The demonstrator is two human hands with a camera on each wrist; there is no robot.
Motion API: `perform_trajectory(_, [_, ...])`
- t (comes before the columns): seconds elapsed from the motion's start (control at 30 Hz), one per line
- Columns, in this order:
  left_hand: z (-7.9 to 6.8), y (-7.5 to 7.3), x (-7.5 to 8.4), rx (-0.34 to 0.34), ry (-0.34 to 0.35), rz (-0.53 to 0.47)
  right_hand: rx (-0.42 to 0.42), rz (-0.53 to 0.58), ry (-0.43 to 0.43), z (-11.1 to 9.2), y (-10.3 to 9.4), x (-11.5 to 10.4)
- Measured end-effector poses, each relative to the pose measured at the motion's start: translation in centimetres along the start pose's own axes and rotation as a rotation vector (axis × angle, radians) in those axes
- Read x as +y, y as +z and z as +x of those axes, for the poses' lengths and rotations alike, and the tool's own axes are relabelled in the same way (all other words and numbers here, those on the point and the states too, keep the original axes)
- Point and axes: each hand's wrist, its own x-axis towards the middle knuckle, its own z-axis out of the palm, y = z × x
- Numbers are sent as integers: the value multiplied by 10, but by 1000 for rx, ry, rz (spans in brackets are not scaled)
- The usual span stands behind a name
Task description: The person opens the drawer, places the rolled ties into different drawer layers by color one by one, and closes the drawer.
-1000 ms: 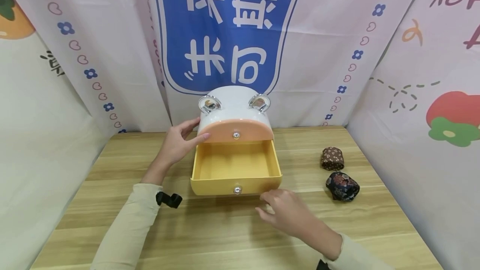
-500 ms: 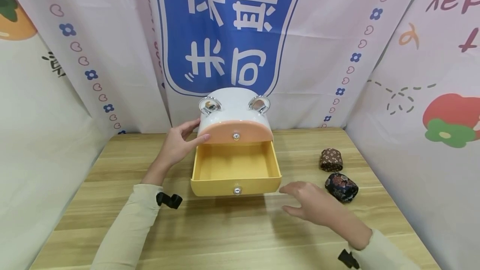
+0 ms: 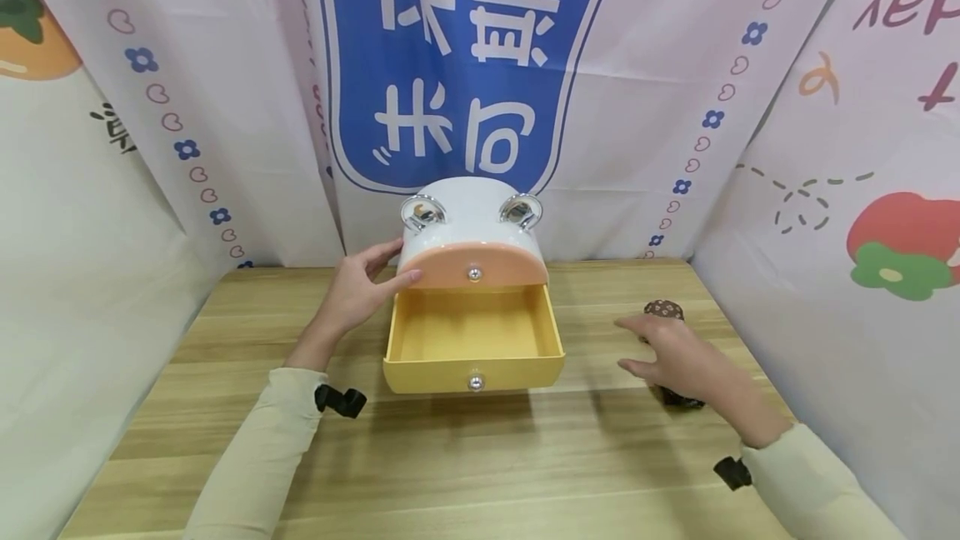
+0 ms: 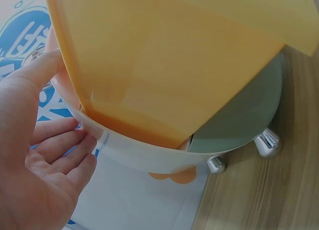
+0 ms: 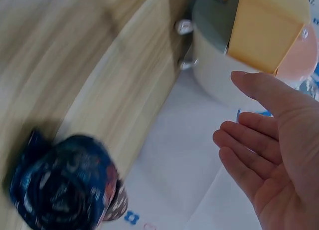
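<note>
A small white cabinet with a pink upper drawer stands at the back of the table. Its yellow drawer is pulled out, with nothing inside. My left hand rests on the cabinet's left side, thumb at the pink front and fingers along the white wall. At the right, my right hand hovers with fingers spread and holds nothing. It partly covers two rolled cloth bundles in the head view: a brown flowered one and a dark flowered one.
Printed cloth walls enclose the wooden table at the back and both sides. Silver feet lift the cabinet, and two silver-rimmed ear shapes stick up from its top.
My right hand has moved right and away from me, from the yellow drawer's front corner to over the cloth bundles. The left hand keeps its place on the cabinet.
</note>
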Motion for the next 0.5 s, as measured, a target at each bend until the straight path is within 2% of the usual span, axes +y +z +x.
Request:
perform_trajectory(0.2, [0, 0, 0, -3, 11, -4, -30, 6, 50, -3, -9, 34])
perform_trajectory(0.4, [-1, 0, -1, 2, 11, -3, 4, -23, 68, -6, -15, 66])
perform_trajectory(0.5, [0, 0, -1, 6, 7, -2, -5, -22, 79, -7, -16, 79])
